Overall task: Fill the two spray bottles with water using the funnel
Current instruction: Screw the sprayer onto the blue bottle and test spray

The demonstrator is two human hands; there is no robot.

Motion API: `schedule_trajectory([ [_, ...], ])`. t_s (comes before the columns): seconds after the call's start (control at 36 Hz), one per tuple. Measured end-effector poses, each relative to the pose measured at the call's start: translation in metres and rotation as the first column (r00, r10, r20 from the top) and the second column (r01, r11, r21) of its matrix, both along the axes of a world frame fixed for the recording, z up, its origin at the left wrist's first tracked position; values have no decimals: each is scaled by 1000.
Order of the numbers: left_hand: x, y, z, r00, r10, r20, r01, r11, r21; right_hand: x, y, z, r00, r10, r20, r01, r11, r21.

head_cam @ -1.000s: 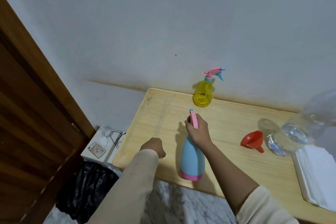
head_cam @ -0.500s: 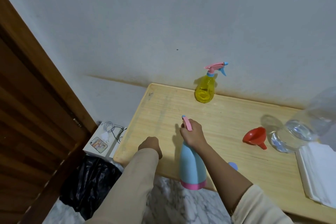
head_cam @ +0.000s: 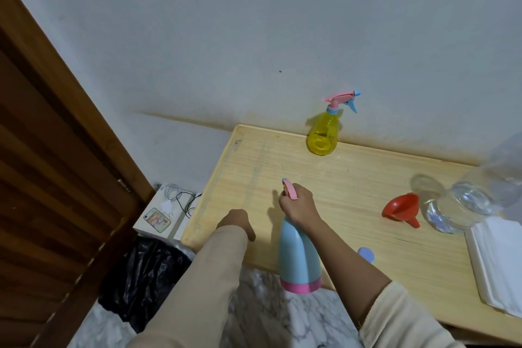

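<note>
My right hand grips the pink spray head of a light blue bottle with a pink base, which stands at the near edge of the wooden table. My left hand rests on the table to its left, fingers curled, holding nothing. A yellow spray bottle with a pink and blue head stands at the back by the wall. A red funnel lies on its side to the right. Beside the funnel lies a large clear water bottle, partly full.
A white stack of trays or paper sits at the table's right edge. A small blue cap lies near my right forearm. Left of the table, a white box holds a phone and cables, above a black bag. A wooden door stands left.
The view has shifted slightly. My right hand still grips the spray head, which has tilted a little leftward on the blue bottle. My left hand stays in place.
</note>
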State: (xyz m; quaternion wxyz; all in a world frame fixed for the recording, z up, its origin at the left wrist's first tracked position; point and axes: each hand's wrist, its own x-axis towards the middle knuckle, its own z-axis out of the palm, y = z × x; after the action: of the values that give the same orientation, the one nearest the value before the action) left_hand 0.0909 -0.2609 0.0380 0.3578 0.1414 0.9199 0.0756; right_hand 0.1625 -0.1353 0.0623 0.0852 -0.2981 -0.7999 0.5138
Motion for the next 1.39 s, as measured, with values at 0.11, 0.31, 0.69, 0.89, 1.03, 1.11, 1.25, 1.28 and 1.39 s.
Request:
schedule_trajectory([
  [0.11, 0, -3, 2, 1000, 2, -5, -2, 1000, 2, -1, -3, 0, 1000, 21, -6, -21, 999, 28],
  [0.31, -1, -10, 0, 1000, 9, -5, -9, 1000, 8, -4, -8, 0, 999, 12, 47, -11, 1000, -20],
  [0.69, -4, -15, -2, 1000, 17, 10, -17, 1000, 23, -6, -17, 0, 998, 64, -29, -64, 998, -9],
  [0.89, -5, -18, -3, 1000, 19, 8, -19, 1000, 19, -7, -20, -5, 999, 39, -13, -40, 996, -86],
  [1.03, -7, -21, -4, 1000, 24, 9, -24, 1000, 18, -6, -22, -5, 998, 58, 41, -54, 996, -77],
  [1.11, -7, -23, -5, 1000, 9, 13, -10, 1000, 19, -6, -23, -5, 998, 51, 35, -48, 997, -66],
  [1.25, -10, -24, -6, 1000, -25, 14, 25, 999, 26, -8, -25, 0, 998, 63, 10, -63, 998, 1],
  [1.28, -11, -24, -6, 1000, -30, 7, 30, 999, 29, -9, -24, 1, 998, 64, 0, -63, 998, 25],
  [1.39, -12, -24, -4, 999, -44, -10, 44, 998, 33, -12, -22, 7, 999, 42, -29, -39, 995, 90],
])
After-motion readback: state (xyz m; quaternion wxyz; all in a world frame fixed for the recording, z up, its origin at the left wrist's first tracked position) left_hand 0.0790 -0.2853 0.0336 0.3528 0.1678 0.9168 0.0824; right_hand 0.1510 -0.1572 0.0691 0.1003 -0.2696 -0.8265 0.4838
